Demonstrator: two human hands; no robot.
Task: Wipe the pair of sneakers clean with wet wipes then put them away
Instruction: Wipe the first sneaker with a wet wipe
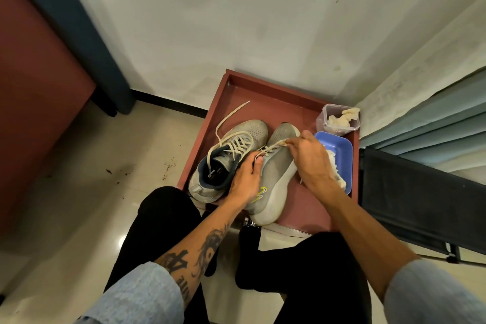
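I count two grey sneakers, one clear tub, one blue dish and the single red tray (265, 92) that carries them all. The left-side sneaker (251, 131) lies along the tray's left edge with its heel at the near left corner and one loose lace end trailing toward the far rim. The middle sneaker (276, 175) lies just beside it, tipped on its side, its heel reaching the near edge. My left hand (246, 179) rests on the middle sneaker, fingers curled, thumb and forefinger pinching its lace (271, 147). My right hand (310, 160) pinches the same lace farther toward the toe; something pale shows at the fingertips, and I cannot tell whether it is a wipe. The blue dish (342, 148) sits against the right edge, partly under my right wrist, with crumpled wipes (335, 166) in it. The clear tub (323, 119) stands at the far right corner holding more wipes. Bare red surface shows between the toes and the far rim, and a narrow strip between the middle sneaker and the dish.
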